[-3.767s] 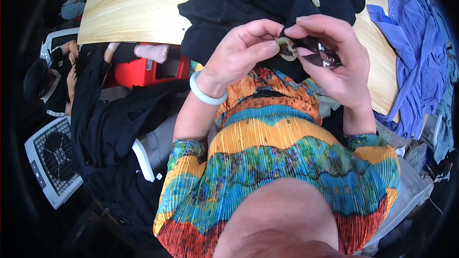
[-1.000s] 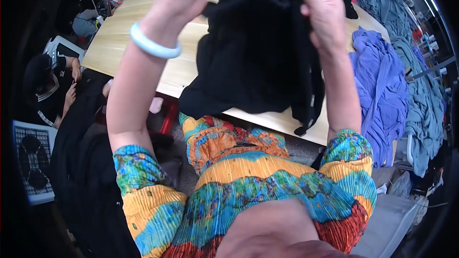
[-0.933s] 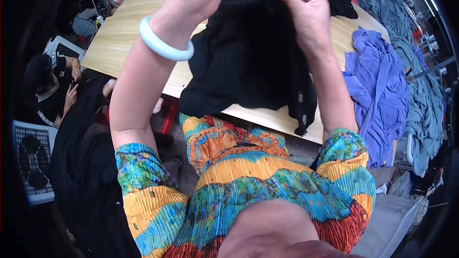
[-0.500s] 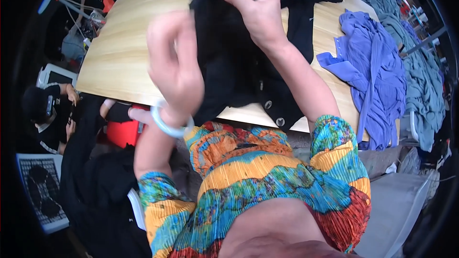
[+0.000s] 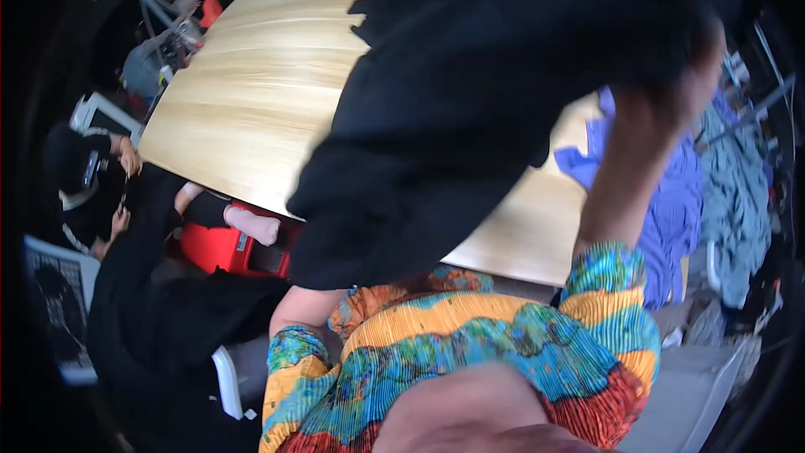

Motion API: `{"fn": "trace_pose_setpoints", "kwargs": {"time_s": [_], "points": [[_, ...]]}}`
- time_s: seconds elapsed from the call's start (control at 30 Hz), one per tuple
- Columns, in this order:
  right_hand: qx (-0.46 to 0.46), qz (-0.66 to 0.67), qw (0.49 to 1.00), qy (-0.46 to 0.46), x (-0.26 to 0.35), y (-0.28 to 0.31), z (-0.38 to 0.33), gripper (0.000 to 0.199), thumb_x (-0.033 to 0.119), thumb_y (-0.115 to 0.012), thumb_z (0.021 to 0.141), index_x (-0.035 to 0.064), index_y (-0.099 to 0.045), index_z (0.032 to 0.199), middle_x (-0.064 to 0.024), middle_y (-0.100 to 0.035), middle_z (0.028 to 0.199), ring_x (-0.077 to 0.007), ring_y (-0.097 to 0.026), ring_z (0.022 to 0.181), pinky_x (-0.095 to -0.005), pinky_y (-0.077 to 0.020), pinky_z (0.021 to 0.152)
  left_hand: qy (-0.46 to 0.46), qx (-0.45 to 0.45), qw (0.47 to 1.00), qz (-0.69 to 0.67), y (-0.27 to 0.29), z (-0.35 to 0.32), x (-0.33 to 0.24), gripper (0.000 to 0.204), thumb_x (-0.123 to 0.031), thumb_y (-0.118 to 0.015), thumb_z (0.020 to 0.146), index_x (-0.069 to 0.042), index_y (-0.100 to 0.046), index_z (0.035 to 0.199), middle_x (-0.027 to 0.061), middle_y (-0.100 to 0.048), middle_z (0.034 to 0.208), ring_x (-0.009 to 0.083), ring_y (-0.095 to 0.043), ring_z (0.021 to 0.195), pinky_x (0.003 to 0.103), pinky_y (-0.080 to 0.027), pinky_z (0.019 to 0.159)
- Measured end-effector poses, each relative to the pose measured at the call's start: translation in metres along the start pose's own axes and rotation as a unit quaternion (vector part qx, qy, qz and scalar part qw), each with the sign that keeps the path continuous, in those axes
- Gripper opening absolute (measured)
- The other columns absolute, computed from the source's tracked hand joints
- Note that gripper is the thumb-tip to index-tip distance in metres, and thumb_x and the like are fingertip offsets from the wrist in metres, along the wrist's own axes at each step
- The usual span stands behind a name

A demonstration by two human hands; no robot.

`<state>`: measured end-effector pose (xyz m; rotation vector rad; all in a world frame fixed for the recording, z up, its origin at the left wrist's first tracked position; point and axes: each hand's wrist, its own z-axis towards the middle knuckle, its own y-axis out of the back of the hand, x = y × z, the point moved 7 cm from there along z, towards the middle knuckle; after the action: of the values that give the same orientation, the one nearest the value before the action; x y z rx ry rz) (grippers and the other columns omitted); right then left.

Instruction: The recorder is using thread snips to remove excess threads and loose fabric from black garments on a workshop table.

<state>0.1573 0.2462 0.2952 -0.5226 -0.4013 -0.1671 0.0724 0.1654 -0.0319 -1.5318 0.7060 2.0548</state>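
Note:
A large black garment (image 5: 470, 117) hangs lifted in front of me and covers much of the pale wooden table (image 5: 243, 109). My right forearm rises from the lower right, and my right hand (image 5: 700, 67), blurred, grips the garment's upper edge. My left hand is hidden behind the cloth; only the upper arm and its colourful sleeve (image 5: 293, 344) show below the garment's hem.
A purple garment (image 5: 671, 201) and a grey-blue one (image 5: 738, 193) lie at the table's right end. Another person in black (image 5: 92, 184) sits at the left, beside a red object (image 5: 222, 247). A white chair edge (image 5: 225, 377) is by my left side.
The black garment has been raised and spread toward me, now hiding my left hand, which was in plain view before. My right arm has swung out to the right.

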Motion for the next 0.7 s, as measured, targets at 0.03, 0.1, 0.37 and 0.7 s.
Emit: {"fn": "trace_pose_setpoints", "kwargs": {"time_s": [0.03, 0.1, 0.37, 0.7], "points": [[0.017, 0.004, 1.0, -0.007, 0.003, -0.012, -0.015, 0.016, 0.019, -0.057, 0.079, 0.0053, -0.058, 0.088, -0.0038, -0.059, 0.082, -0.0145, -0.055, 0.076, -0.0243, -0.0428, 0.067, -0.019, -0.025, 0.999, 0.013, 0.01, 0.01, -0.004, 0.056, -0.011, -0.059, 0.077, 0.001, -0.031, 0.125, 0.017, -0.051, 0.111, 0.0207, -0.052, 0.101, 0.029, -0.044, 0.08], [0.041, 0.008, 0.999, -0.02, 0.006, -0.024, -0.021, 0.017, 0.019, -0.057, 0.079, 0.0053, -0.058, 0.088, -0.0039, -0.059, 0.082, -0.0145, -0.054, 0.076, -0.0244, -0.0428, 0.067, -0.051, -0.067, 0.996, 0.041, 0.033, 0.025, -0.012, 0.054, -0.012, -0.058, 0.078, 0.0, -0.033, 0.123, 0.0169, -0.051, 0.11, 0.0211, -0.052, 0.1, 0.03, -0.044, 0.08], [0.052, 0.001, 0.993, -0.107, -0.014, -0.023, -0.057, 0.019, 0.019, -0.058, 0.079, 0.0049, -0.057, 0.091, -0.0043, -0.058, 0.083, -0.0146, -0.054, 0.077, -0.025, -0.0428, 0.068, -0.091, -0.171, 0.963, 0.189, 0.099, 0.01, -0.008, 0.044, -0.015, -0.056, 0.078, -0.001, -0.04, 0.116, 0.0164, -0.053, 0.106, 0.023, -0.052, 0.099, 0.033, -0.043, 0.081], [0.018, -0.008, 0.982, -0.189, -0.156, 0.018, 0.016, 0.021, 0.019, -0.058, 0.079, 0.0046, -0.057, 0.094, -0.0047, -0.058, 0.085, -0.0147, -0.054, 0.079, -0.0257, -0.0427, 0.069, -0.134, -0.222, 0.874, 0.41, 0.175, -0.049, -0.008, 0.033, -0.019, -0.054, 0.078, -0.004, -0.049, 0.107, 0.0159, -0.056, 0.102, 0.0254, -0.053, 0.097, 0.036, -0.041, 0.082]]}}
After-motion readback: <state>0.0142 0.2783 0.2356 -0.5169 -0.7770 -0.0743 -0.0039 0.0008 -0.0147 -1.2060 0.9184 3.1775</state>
